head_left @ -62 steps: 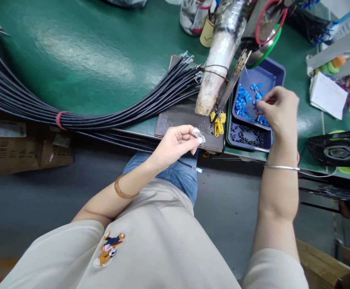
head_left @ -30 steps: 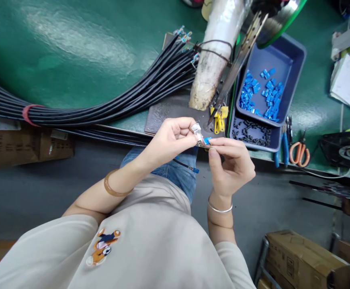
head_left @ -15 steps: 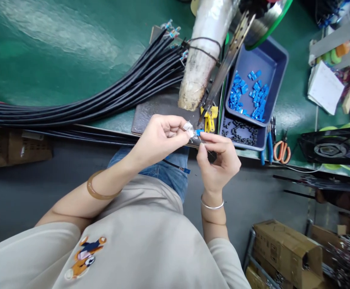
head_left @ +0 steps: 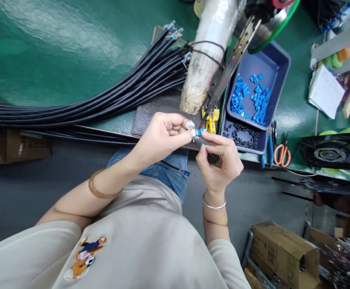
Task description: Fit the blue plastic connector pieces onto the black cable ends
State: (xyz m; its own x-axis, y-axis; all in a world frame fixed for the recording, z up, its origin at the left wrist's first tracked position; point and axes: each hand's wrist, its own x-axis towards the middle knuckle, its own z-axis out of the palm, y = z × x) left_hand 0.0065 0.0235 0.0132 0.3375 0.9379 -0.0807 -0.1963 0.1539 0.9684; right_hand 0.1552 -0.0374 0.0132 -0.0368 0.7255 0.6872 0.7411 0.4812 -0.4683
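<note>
My left hand is closed in a pinch on thin wire ends, with a whitish, semi-clear piece at its fingertips. A small blue connector sits at the end of these wires, between my two hands. My right hand has its index fingertip against the connector; its thumb curls just below, and what lies between the fingers is too small to make out. Right behind the connector are a yellow tool and the tip of a slim metal arm. A black cable with another blue connector hangs over my lap.
A thick bundle of black cables lies on the green table. A wrapped duct comes down from above. At right are a bin of blue connectors, a tray of small black parts, orange-handled scissors and a fan.
The view has shifted slightly. Both hands keep nearly the same pose around the blue connector, and my right thumb and index finger have moved very little.
</note>
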